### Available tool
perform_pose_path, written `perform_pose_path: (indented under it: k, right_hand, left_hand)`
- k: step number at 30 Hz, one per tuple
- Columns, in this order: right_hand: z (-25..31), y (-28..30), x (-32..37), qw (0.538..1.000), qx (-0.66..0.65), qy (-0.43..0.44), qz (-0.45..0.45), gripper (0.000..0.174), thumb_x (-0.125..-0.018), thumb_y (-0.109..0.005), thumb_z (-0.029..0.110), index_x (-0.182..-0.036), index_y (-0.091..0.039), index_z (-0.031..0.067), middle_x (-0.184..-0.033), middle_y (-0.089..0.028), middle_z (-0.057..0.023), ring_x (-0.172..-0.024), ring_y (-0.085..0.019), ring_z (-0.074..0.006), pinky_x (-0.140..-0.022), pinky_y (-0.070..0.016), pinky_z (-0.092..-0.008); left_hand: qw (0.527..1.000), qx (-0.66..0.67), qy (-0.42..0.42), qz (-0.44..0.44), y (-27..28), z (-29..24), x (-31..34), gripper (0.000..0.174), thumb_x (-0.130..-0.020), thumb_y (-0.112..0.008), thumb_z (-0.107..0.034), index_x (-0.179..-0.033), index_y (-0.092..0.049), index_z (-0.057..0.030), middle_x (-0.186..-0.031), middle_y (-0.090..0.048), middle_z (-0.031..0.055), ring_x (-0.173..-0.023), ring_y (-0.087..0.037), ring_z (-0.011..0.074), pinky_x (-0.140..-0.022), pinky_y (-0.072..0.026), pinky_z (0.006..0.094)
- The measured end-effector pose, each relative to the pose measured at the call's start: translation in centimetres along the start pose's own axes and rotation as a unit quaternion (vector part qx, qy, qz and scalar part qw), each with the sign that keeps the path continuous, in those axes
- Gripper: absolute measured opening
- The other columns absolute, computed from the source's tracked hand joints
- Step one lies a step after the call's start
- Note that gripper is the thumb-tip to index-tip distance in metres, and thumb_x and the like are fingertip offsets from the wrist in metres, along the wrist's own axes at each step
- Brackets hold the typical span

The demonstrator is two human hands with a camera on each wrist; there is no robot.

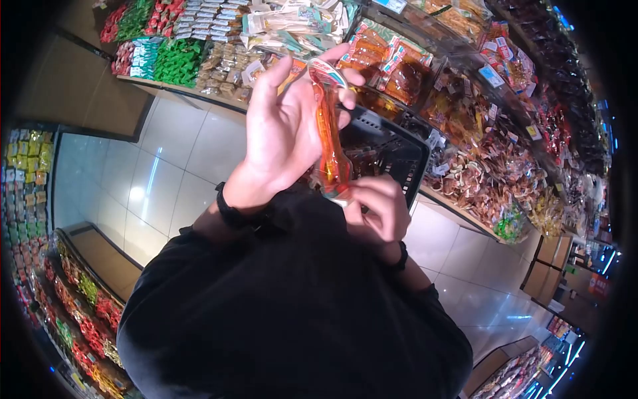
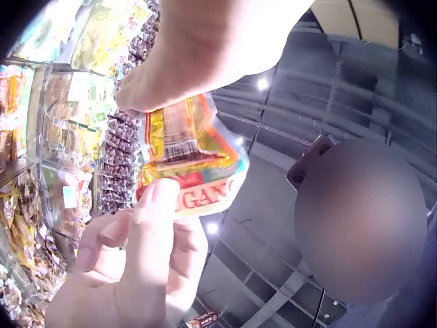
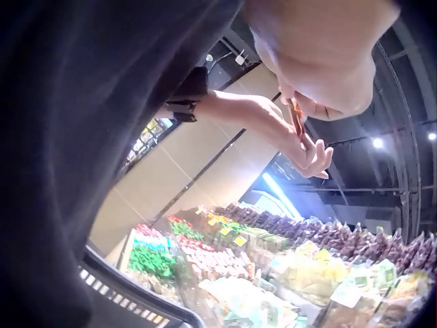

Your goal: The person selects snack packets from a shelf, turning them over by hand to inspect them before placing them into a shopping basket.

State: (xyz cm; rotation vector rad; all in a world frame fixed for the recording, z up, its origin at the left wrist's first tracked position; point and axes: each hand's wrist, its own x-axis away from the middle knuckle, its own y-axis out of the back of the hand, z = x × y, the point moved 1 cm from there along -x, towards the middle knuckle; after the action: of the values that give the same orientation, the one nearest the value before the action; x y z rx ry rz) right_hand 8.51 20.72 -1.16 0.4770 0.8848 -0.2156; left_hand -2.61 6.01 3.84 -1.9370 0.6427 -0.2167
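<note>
Between the two raised hands, a long orange snack packet [image 1: 330, 143] stands upright. Left hand [image 1: 282, 130]: thumb and fingers pinch the packet's upper end, other fingers loosely spread. Right hand [image 1: 375, 209]: fingers curled round its lower end. Beyond the hands: black basket [image 1: 392, 149], snack shelves [image 1: 478, 153].

— Head camera is looking steeply down, taking in the packet [image 1: 330, 133] and shelves [image 1: 478, 153].
— Both wrist cameras are peering upward: left one hugging that packet, right one sitting farther off behind dark cloth [image 3: 68, 137]. All three are sharing it.
</note>
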Motion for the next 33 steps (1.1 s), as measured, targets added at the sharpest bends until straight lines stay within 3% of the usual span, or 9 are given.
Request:
perform_pose_path:
  k: [2, 3, 5, 6, 10, 22, 27, 31, 33]
  right_hand:
    - [-0.1, -1.1, -0.1, 0.975, -0.14, -0.169, -0.045, 0.019, -0.083, -0.07, -0.01, -0.096, -0.059, -0.0017, -0.092, -0.067, -0.0126, -0.067, -0.061, -0.0121, -0.059, -0.0499, -0.0228]
    - [0.1, -1.0, -0.2, 0.975, -0.14, -0.165, -0.044, 0.019, -0.083, -0.07, -0.01, -0.096, -0.059, -0.0017, -0.092, -0.067, -0.0126, -0.067, -0.061, -0.0121, -0.059, -0.0499, -0.0228]
    - [0.1, -0.8, 0.2, 0.851, -0.327, -0.41, -0.01, 0.02, -0.087, -0.068, -0.008, -0.102, -0.057, -0.002, -0.092, -0.068, -0.0102, -0.069, -0.06, -0.0075, -0.06, -0.0488, -0.0209]
    - [0.2, -0.7, -0.2, 0.834, -0.34, -0.433, -0.002, 0.02, -0.088, -0.066, -0.006, -0.105, -0.056, -0.0021, -0.091, -0.068, -0.0089, -0.068, -0.059, -0.0058, -0.059, -0.0475, -0.0196]
    - [-0.8, -0.7, 0.1, 0.819, -0.376, -0.431, 0.043, 0.019, -0.089, -0.062, -0.002, -0.107, -0.056, -0.0022, -0.083, -0.065, -0.008, -0.061, -0.055, -0.0071, -0.056, -0.0427, -0.0198]
    - [-0.7, -0.9, -0.3, 0.796, -0.4, -0.449, 0.06, 0.019, -0.088, -0.062, -0.004, -0.107, -0.061, -0.0034, -0.084, -0.065, -0.0072, -0.063, -0.056, -0.0075, -0.059, -0.0446, -0.0207]
    - [-2.6, -0.2, -0.4, 0.774, -0.464, -0.427, 0.062, 0.037, -0.088, -0.067, -0.006, -0.119, -0.048, 0.0001, -0.104, -0.064, -0.0095, -0.089, -0.061, -0.0107, -0.073, -0.049, -0.0239]
    - [-5.2, 0.2, -1.6, 0.82, -0.324, -0.458, 0.118, 0.045, -0.089, -0.073, 0.003, -0.124, -0.044, 0.0016, -0.109, -0.061, -0.0108, -0.103, -0.062, -0.0146, -0.089, -0.0492, -0.0289]
    - [-6.3, 0.0, -2.1, 0.829, -0.299, -0.465, 0.084, 0.045, -0.088, -0.075, 0.008, -0.125, -0.049, 0.0007, -0.11, -0.062, -0.0098, -0.103, -0.062, -0.0131, -0.09, -0.0475, -0.0279]
  left_hand:
    - [0.997, -0.072, -0.013, -0.029, 0.0, 0.0, -0.1, 0.063, -0.101, -0.041, -0.035, -0.151, -0.031, 0.0028, -0.12, -0.055, 0.01, -0.098, -0.053, 0.0171, -0.084, -0.0454, 0.0288]
    - [0.987, -0.144, -0.024, -0.062, 0.0, -0.1, 0.0, 0.061, -0.1, -0.045, -0.031, -0.15, -0.033, 0.0023, -0.121, -0.055, 0.0095, -0.097, -0.053, 0.0167, -0.085, -0.0453, 0.0282]
    - [0.949, -0.289, -0.065, -0.106, -0.9, 0.0, 0.4, 0.057, -0.095, -0.058, -0.008, -0.148, -0.039, -0.0002, -0.12, -0.053, 0.0044, -0.112, -0.053, 0.0117, -0.096, -0.0438, 0.0274]
    - [0.924, -0.349, -0.13, -0.084, -0.8, 0.1, 0.4, 0.06, -0.094, -0.061, -0.004, -0.149, -0.038, 0.0002, -0.12, -0.052, 0.0045, -0.113, -0.053, 0.0119, -0.097, -0.0443, 0.0282]
    - [0.88, -0.411, -0.235, -0.032, -0.8, -0.3, 0.2, 0.07, -0.087, -0.07, 0.005, -0.149, -0.036, 0.0007, -0.122, -0.051, 0.0059, -0.113, -0.055, 0.0139, -0.096, -0.0471, 0.0301]
    - [0.864, -0.425, -0.268, -0.029, -0.5, -0.6, -0.1, 0.076, -0.081, -0.071, 0.012, -0.148, -0.035, -0.0012, -0.108, -0.051, 0.0044, -0.102, -0.057, 0.0116, -0.089, -0.0489, 0.0271]
    - [0.861, -0.452, -0.221, -0.07, 0.8, -0.6, 0.0, 0.071, -0.083, -0.072, 0.01, -0.145, -0.039, -0.0022, -0.107, -0.054, 0.0027, -0.099, -0.057, 0.0105, -0.088, -0.0485, 0.0259]
    - [0.872, -0.466, -0.117, -0.094, 3.3, 0.3, 0.0, 0.065, -0.087, -0.069, 0.008, -0.144, -0.041, -0.0049, -0.104, -0.061, 0.005, -0.074, -0.06, 0.0055, -0.054, -0.0494, 0.0198]
    - [0.87, -0.465, -0.134, -0.09, 3.8, 1.2, -0.2, 0.062, -0.088, -0.065, 0.011, -0.143, -0.04, -0.0036, -0.102, -0.062, 0.0078, -0.081, -0.062, 0.0101, -0.059, -0.0562, 0.0224]
